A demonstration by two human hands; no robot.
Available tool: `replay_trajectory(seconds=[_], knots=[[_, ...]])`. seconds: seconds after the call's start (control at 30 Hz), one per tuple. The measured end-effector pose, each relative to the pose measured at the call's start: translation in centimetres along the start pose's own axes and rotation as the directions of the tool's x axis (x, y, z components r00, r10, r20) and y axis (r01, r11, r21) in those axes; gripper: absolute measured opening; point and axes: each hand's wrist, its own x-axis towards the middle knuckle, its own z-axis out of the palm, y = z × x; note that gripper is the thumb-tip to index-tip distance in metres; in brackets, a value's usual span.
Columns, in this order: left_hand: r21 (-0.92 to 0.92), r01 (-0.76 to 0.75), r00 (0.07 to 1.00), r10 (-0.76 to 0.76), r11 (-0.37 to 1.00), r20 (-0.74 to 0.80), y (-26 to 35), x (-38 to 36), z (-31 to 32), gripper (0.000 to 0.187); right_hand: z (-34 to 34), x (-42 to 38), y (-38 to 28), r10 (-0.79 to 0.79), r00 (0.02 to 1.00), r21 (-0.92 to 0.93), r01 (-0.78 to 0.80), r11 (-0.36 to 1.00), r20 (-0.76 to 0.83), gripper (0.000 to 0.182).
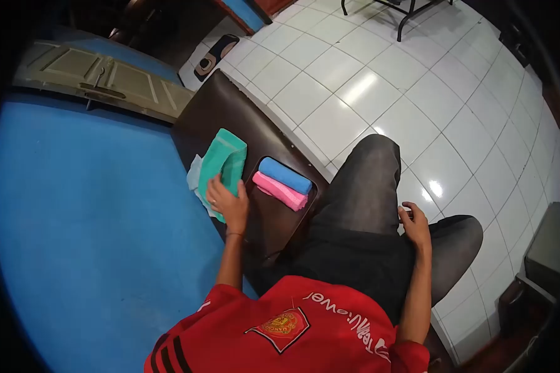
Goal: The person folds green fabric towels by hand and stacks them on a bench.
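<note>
My left hand (229,204) is on a green towel (224,155), its fingers bent against the cloth near the lower part. The towel is partly folded and slopes along the left side of the dark brown seat. A pale, whitish cloth (195,175) sticks out from under the towel's left edge. To the right of this hand, a rolled blue cloth (285,175) and a rolled pink cloth (280,191) lie side by side in a dark tray (316,194). My right hand (415,225) hangs between my thighs, fingers loosely curled and apart, with nothing visible in it.
The brown padded seat (211,105) stands against a blue wall (93,211). White floor tiles (417,124) spread to the right. A black-legged piece of furniture (407,15) stands at the top. A dark-and-tan object (214,57) lies beyond the seat's far end.
</note>
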Motion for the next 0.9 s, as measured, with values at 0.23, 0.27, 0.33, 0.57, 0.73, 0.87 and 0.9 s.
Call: replay_trajectory(seconds=[0.23, 0.27, 0.33, 0.57, 0.73, 0.87, 0.9], knots=[[-0.239, 0.041, 0.993, -0.012, 0.97, 0.121, -6.9, 4.1, 1.2, 0.04, 0.4, 0.2, 0.2, -0.005, 1.0, 0.008, 0.005, 1.0, -0.012, 0.046], [-0.172, 0.006, 0.995, 0.011, 0.985, 0.099, -7.3, 4.2, 1.6, 0.034, 0.3, 0.3, 0.3, -0.014, 1.0, 0.006, 0.014, 1.0, -0.015, 0.046], [-0.106, -0.023, 0.997, 0.03, 0.994, 0.071, -6.3, 4.6, 0.7, 0.029, 0.3, 0.4, 0.3, -0.01, 1.0, -0.003, 0.01, 1.0, -0.011, 0.046], [-0.441, 0.044, 0.999, -0.032, 0.896, 0.036, -5.5, 4.7, 0.5, 0.026, 0.3, -0.1, 0.1, -0.032, 0.999, 0.0, 0.032, 0.999, -0.041, 0.046], [-0.175, -0.06, 0.976, 0.095, 0.983, 0.196, -7.4, 6.2, 2.0, 0.03, 0.2, 0.0, 0.8, -0.05, 0.995, -0.026, 0.048, 0.999, -0.09, 0.045], [-0.381, -0.038, 0.998, 0.02, 0.924, -0.051, -4.7, 6.9, -1.3, 0.026, 0.5, 0.3, 1.2, -0.061, 0.993, -0.012, 0.061, 0.998, -0.097, 0.046], [-0.415, -0.036, 0.993, -0.016, 0.909, -0.12, -3.7, 7.2, -2.4, 0.024, 0.5, 0.3, 1.1, -0.064, 0.994, -0.008, 0.063, 0.998, -0.092, 0.046]])
